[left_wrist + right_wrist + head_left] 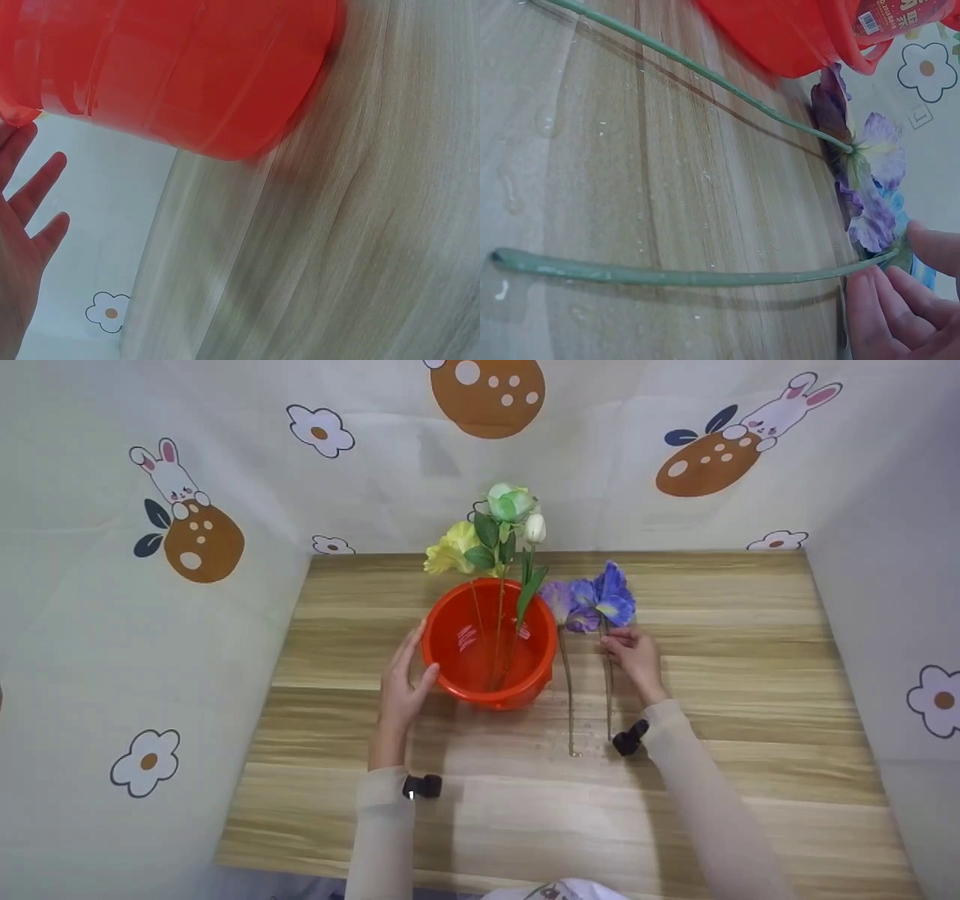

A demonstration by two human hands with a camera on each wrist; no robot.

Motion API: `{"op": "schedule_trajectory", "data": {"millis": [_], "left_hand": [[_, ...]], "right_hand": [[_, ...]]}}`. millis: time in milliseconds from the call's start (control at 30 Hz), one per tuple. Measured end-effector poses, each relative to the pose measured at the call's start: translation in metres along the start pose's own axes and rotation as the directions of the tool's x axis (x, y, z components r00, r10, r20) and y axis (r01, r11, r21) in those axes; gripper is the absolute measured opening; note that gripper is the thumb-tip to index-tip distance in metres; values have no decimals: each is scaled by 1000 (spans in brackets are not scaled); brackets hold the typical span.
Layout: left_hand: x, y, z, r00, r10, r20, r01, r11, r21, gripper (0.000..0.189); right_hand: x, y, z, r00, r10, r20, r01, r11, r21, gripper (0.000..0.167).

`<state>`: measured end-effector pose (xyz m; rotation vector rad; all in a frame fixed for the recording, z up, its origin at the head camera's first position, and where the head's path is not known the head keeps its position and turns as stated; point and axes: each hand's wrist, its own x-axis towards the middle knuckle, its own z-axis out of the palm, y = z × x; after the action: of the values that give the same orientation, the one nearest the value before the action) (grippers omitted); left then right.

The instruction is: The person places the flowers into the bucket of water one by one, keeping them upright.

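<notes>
As the red bucket (499, 703) stands upright on the far half of the wooden table (525, 817), we see three flowers rising from it past its far rim: a yellow flower (452, 549) on the left, a pale green flower (511, 502) in the middle and a white tulip (535, 529) on the right. With its fingers extended rather than curled, the left hand (401, 690) rests against the bucket's left side, and we see the thumb at the near left part of the rim and a fingertip touching the rim. To the right of the bucket, the right hand (636, 661) pinches the stem of a blue flower (615, 604) between thumb and fingers, just below the bloom. That bloom points to the far side, and the stem runs toward us on the near side; whether it is lifted from the table we cannot tell. Between it and the bucket lies a purple flower (556, 601), its bloom just beside the bucket and its stem reaching toward the near edge. Around both stems we notice small pale specks (707, 175) on the wood. Beyond the table rises a pale cloth (390, 457) printed with rabbits and blossoms.
</notes>
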<state>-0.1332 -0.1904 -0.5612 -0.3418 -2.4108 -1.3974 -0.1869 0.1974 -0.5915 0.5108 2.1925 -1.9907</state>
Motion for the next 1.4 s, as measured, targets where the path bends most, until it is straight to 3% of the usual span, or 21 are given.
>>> {"op": "schedule_trajectory", "data": {"millis": [567, 900, 1400], "left_hand": [[-1, 0, 0, 1000, 29, -3, -29, 999, 20, 63], [0, 1, -1, 1000, 25, 2, -25, 999, 29, 62], [-1, 1, 0, 1000, -4, 10, 4, 1000, 31, 63]], "right_hand": [[0, 0, -3, 992, 108, 64, -113, 989, 90, 38], [-15, -23, -6, 985, 135, 104, -148, 980, 130, 42], [-8, -10, -9, 992, 122, 38, -125, 985, 118, 42]]}}
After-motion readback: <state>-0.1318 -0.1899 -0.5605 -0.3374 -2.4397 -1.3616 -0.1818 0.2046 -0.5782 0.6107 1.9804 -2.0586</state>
